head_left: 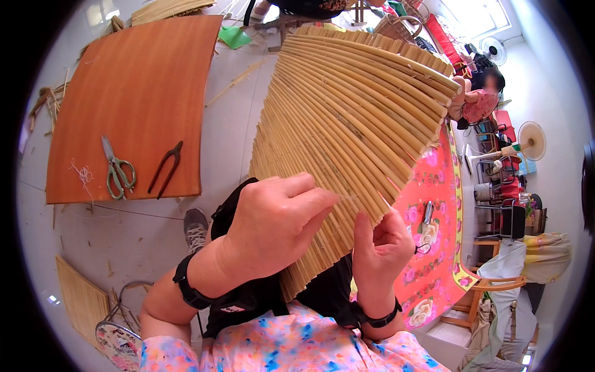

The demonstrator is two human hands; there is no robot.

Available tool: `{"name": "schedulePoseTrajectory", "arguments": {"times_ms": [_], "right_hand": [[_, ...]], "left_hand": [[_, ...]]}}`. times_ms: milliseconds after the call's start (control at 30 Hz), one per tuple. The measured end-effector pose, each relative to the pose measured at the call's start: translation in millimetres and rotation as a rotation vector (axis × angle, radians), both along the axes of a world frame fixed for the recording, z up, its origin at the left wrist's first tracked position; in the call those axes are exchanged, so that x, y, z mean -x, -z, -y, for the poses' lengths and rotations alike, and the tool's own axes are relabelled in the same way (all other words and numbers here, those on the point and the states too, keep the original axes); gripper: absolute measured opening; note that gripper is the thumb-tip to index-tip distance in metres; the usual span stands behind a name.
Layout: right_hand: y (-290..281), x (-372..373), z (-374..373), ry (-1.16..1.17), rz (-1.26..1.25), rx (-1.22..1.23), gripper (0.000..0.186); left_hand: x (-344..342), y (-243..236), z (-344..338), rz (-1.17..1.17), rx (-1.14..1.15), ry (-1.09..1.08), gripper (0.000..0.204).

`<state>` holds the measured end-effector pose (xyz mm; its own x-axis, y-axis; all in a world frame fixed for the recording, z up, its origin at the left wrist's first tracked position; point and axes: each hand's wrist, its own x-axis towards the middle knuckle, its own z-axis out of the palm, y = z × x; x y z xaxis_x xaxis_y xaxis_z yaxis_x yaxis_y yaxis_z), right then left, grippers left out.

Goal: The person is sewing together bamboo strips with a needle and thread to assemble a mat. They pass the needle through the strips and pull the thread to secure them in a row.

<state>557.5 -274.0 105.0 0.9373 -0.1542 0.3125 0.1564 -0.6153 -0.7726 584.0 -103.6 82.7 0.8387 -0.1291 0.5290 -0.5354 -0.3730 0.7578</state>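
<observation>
Across my lap lies a mat of yellow-brown reed stalks (322, 118) set side by side, its far end spread wide like a fan. Over its near part, my left hand (279, 214) is closed in a pinch on a fine pale thread (347, 197), which runs a short way to the stalks. My right hand (383, 242) is closed at the mat's right edge, thumb up against the stalk ends and fingers curled below. Its fingertips are partly hidden. A small dark loop (423, 248) shows beside that hand.
To the left, a brown board (133, 99) bears green-handled scissors (118, 170), dark pincers (166, 168) and a tangle of white thread (83, 175). At right, a red flowered cloth (427, 273) carries a small metal tool (428, 212). Another person (480, 102) sits farther back.
</observation>
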Motion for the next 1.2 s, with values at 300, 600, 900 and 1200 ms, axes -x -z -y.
{"name": "schedulePoseTrajectory", "arguments": {"times_ms": [300,600,900,1200], "right_hand": [[7,0,0,-0.018,0.006,-0.114,0.022],[23,1,-9,-0.103,0.119,-0.234,0.043],[36,-1,-12,-0.157,0.217,-0.325,0.066],[34,-3,-2,-0.181,0.214,-0.393,0.049]], "left_hand": [[0,-2,-5,0.017,-0.073,0.006,0.013],[1,-6,-4,-0.136,0.050,0.018,0.015],[11,-19,-12,-0.257,-0.002,-0.023,0.017],[19,-28,3,-0.264,-0.026,-0.059,0.018]]}}
